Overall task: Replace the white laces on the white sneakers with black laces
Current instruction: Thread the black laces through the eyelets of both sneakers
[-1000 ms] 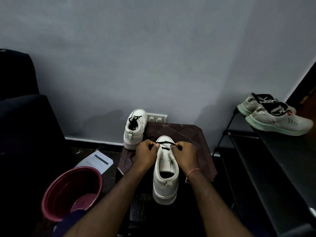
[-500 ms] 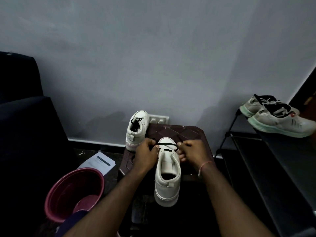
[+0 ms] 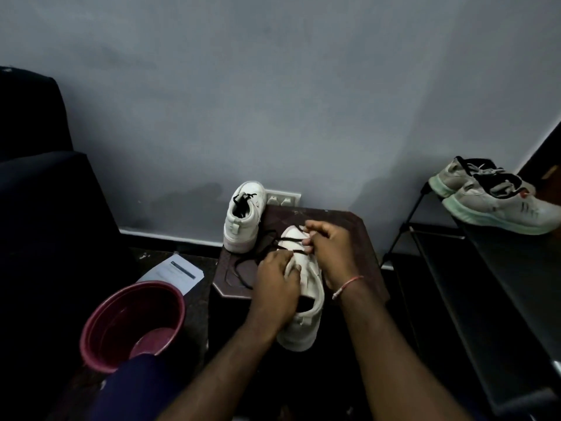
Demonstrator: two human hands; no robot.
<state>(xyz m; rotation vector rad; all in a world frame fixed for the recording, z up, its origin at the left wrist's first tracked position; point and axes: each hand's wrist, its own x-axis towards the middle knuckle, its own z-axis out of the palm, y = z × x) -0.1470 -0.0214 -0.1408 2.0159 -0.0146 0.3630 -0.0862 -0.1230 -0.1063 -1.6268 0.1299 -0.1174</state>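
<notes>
The white sneaker [image 3: 308, 278] has a smooth, faintly sheeny, leather-like upper; the black lace [image 3: 271, 242] looks like matt woven cloth; the brown stool [image 3: 358, 227] is glossy moulded plastic; the maroon tub [image 3: 100, 325] is smooth, shiny plastic; the sheet [image 3: 173, 271] is matt paper; the wall [image 3: 273, 101] is matt paint.

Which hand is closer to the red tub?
Left. The left hand holds the sneaker on the side facing the red tub; the right hand pinches the black lace farther right.
</notes>
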